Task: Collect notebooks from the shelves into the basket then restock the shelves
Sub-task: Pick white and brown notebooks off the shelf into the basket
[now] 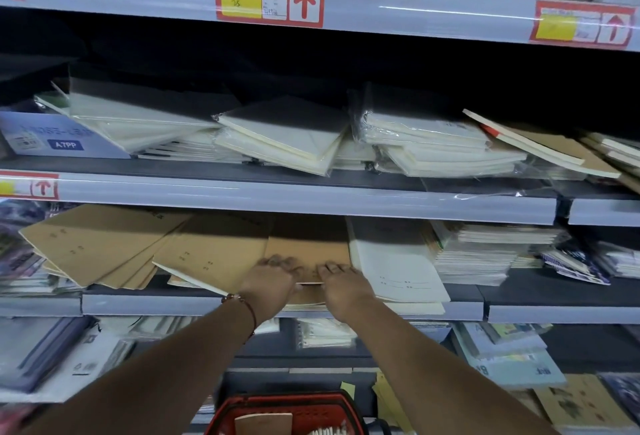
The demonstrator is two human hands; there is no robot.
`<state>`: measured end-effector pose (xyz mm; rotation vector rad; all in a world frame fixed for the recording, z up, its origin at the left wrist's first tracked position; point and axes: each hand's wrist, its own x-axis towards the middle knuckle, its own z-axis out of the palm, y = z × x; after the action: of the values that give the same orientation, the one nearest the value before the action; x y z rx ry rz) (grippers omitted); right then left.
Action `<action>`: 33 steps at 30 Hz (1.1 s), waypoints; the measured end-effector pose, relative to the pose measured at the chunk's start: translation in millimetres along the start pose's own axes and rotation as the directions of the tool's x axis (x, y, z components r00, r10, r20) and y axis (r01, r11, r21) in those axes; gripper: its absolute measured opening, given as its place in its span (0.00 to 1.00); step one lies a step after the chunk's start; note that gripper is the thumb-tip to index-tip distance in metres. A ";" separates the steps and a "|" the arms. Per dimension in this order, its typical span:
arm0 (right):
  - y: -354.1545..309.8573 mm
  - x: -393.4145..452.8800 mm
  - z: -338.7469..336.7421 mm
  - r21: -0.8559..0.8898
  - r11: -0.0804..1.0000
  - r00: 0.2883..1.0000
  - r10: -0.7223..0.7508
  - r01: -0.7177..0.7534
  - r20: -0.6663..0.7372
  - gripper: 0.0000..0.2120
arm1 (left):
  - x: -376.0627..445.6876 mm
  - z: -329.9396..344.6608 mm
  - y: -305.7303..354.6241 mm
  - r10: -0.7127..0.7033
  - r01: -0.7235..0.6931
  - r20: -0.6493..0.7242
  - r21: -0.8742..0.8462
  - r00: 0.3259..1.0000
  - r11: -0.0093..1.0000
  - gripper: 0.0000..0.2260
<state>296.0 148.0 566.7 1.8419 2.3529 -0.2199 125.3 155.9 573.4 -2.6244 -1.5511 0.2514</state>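
Both hands reach into the third shelf [242,306]. My left hand [268,287] and my right hand [344,290] grip the front edge of a brown kraft notebook stack [306,251], fingers curled over its top. Fanned brown notebooks [104,244] lie to the left, and white notebooks [394,264] lie to the right. Low in the view stands the red basket [287,407], holding a brown notebook and some white pages.
The shelf above holds wrapped white notebook packs [287,136] and brown-covered ones [547,150]. Stacked thin books [485,251] sit at the right of the third shelf. Lower shelves carry blue and white stationery [512,358]. Red price labels [270,1] mark the shelf rails.
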 end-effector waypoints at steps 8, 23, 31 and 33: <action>-4.8 -12.4 10.0 0.094 0.994 0.996 -0.052 0.059 -0.078 0.30 | -24.3 13.1 5.3 -0.076 0.068 -0.046 -0.158 0.996 0.985 0.21; -72.8 -80.4 209.2 0.336 0.940 0.941 -0.159 0.053 0.298 0.28 | -212.4 227.7 -7.7 -0.223 0.432 0.499 -0.353 0.837 0.830 0.30; -102.9 -43.7 325.9 0.293 0.956 0.901 -0.107 -0.023 0.421 0.29 | -197.9 338.2 1.2 -0.232 0.475 0.508 -0.424 0.830 0.771 0.29; -105.3 -27.6 361.3 0.287 0.957 0.897 -0.082 -0.052 0.434 0.30 | -182.4 374.5 0.7 -0.240 0.469 0.488 -0.426 0.839 0.774 0.27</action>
<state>209.0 23.2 221.4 1.6552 2.0944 -0.9307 -28.7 -8.7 223.1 -2.6604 -2.5747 0.4126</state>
